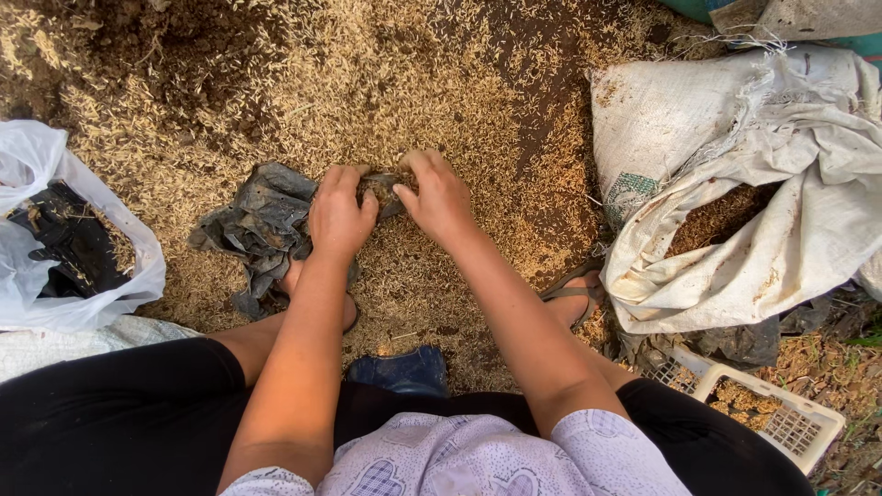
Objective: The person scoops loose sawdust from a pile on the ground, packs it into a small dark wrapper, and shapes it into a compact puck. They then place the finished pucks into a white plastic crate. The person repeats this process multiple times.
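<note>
A large white woven sack [781,184] lies open at the right, stained and holding husks, with a small green printed mark [629,190] on its side. A white plastic bag [55,239] sits at the left edge, dark material inside.

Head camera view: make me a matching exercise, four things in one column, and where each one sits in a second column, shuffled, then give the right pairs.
Things
1. White woven sack
2. Thin white plastic bag
3. Crumpled dark plastic bags
4. White slotted basket

Places
A. Lower right corner of the view
B. Under the left hand, on the husk-strewn ground
C. Left edge of the view, dark plastic inside
D. Right side of the view, mouth open on husks

Pairs: 1-D, 2-C, 3-B, 4-A
</note>
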